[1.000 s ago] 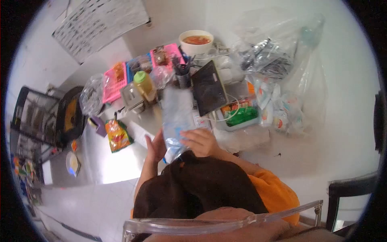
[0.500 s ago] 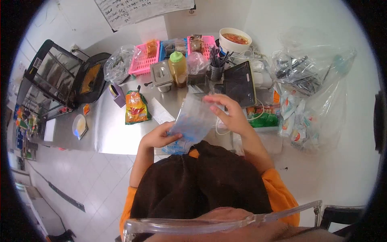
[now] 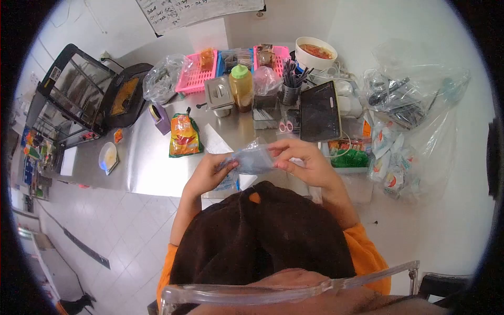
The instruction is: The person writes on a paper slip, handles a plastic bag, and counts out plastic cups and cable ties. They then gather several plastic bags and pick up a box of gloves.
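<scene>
A clear plastic bag [image 3: 253, 160] with bluish print is stretched between my two hands above the front of the steel counter. My left hand [image 3: 211, 172] pinches its left end between thumb and fingers. At its right end, the fingers of my right hand [image 3: 302, 161] are closed on the edge. Beneath the bag, partly covered by it, lie more blue-printed plastic [image 3: 227, 184] and a small white piece [image 3: 246, 181]. A strip of white paper [image 3: 216, 140] lies just behind my left hand. Pink-handled scissors [image 3: 285, 126] are behind the bag.
On the counter [image 3: 144, 163] are a yellow-orange pouch [image 3: 185, 137], a tape dispenser [image 3: 159, 119], a steel container [image 3: 219, 94] and a green-capped bottle [image 3: 241, 89]. A dark tablet [image 3: 319, 113] stands behind my right hand. Large clear bags [image 3: 401, 105] hang at right; a white bowl [image 3: 315, 52] is at the back.
The bag has gone from tilted upright to lower and nearly level, folded or bunched smaller. My right hand has come down with it. The view has shifted slightly, and the scissors now show.
</scene>
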The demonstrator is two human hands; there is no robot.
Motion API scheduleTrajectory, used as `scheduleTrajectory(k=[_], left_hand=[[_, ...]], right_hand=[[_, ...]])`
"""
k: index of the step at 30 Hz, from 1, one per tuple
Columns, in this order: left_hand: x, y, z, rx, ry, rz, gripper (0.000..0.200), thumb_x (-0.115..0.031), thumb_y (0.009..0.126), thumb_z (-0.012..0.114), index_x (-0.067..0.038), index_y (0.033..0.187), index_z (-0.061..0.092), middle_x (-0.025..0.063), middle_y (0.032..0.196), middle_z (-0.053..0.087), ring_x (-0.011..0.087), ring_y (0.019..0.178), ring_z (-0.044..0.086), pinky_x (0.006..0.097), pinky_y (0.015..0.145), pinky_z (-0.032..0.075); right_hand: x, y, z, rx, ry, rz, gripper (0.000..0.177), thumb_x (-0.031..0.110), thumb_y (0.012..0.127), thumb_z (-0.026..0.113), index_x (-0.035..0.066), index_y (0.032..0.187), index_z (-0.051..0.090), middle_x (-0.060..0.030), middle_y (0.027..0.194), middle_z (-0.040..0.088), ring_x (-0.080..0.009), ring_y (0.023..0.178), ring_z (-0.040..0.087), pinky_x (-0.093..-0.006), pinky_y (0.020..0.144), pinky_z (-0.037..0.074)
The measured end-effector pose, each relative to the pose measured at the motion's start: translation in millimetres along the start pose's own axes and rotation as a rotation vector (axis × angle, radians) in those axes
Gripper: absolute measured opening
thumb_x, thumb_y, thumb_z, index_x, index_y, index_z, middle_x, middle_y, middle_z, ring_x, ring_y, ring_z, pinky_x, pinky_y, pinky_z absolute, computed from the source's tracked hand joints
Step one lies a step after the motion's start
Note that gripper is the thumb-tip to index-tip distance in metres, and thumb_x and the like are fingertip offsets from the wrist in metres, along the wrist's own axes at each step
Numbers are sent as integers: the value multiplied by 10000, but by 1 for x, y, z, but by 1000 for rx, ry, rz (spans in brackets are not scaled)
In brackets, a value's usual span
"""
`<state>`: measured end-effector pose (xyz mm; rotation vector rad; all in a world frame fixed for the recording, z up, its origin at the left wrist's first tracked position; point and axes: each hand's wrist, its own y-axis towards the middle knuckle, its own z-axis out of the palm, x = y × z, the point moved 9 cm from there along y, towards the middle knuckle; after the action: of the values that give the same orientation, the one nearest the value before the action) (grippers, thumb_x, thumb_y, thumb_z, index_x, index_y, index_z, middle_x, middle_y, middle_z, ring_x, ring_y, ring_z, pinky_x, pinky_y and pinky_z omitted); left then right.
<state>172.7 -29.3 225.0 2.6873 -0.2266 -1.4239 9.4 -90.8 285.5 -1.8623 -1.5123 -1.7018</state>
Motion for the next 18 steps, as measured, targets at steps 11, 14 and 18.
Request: scheduleTrajectory(k=[11,14,18], left_hand=[[-20,2,-9,-49,99,30,184,-98,813,575,-6,971,600,187,718,586,288,583,558,322,568,434],[-18,2,-6,-31,18,57,165,-104,816,579,2,940,603,171,704,596,249,587,569,309,568,432],[-16,2,-1,23,-50,115,144,-109,813,588,16,883,604,152,692,606,218,589,573,300,562,428]], right_hand=[[-22,-8,-3,-52,-98,241,155,92,784,617,34,926,637,-74,812,636,-122,718,574,-246,633,441],[-41,-12,-5,-172,223,323,89,81,787,622,30,856,643,-55,740,628,-101,667,571,-223,604,446],[-63,-19,-1,-290,580,562,65,60,809,605,16,761,602,-38,682,591,-88,636,545,-199,606,445]])
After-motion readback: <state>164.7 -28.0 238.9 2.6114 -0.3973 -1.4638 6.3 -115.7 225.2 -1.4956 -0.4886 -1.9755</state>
